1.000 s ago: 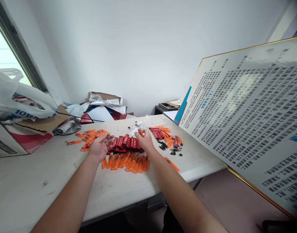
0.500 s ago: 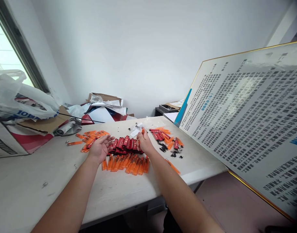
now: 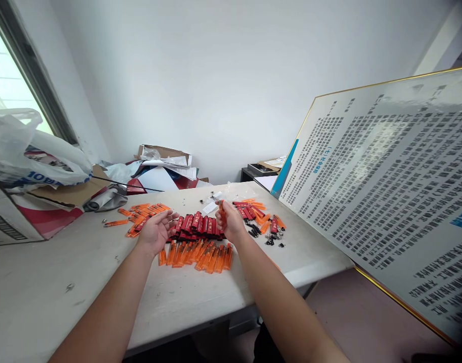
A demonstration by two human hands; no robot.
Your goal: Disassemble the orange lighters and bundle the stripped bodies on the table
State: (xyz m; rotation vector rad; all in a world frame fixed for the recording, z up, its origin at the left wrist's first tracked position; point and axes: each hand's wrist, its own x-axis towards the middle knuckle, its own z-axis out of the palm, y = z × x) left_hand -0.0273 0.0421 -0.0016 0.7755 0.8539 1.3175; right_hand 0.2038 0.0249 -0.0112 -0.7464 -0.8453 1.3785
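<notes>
My right hand [image 3: 231, 221] is closed around an orange lighter [image 3: 222, 214], held upright above the table with its top end showing by the thumb. Palm up and fingers apart, my left hand [image 3: 158, 232] rests at the left end of a pile of red sleeves or cases [image 3: 195, 224] with black ends; nothing shows in it. In front of that pile lies a row of orange lighters [image 3: 200, 256]. More orange lighters [image 3: 149, 207] lie in a heap beyond my left hand. Right of my right hand are mixed red and orange pieces [image 3: 249, 209].
Small black parts [image 3: 254, 230] and metal bits [image 3: 274, 236] lie on the white table [image 3: 170, 307]. A large framed text board [image 3: 374, 201] leans along the right side. At the left stand a box [image 3: 15, 217] and a plastic bag [image 3: 38, 151]; papers and cardboard [image 3: 162, 169] are piled behind.
My right hand has turned and shifted slightly right, bringing the orange lighter more upright and into fuller view. My left hand has hardly moved.
</notes>
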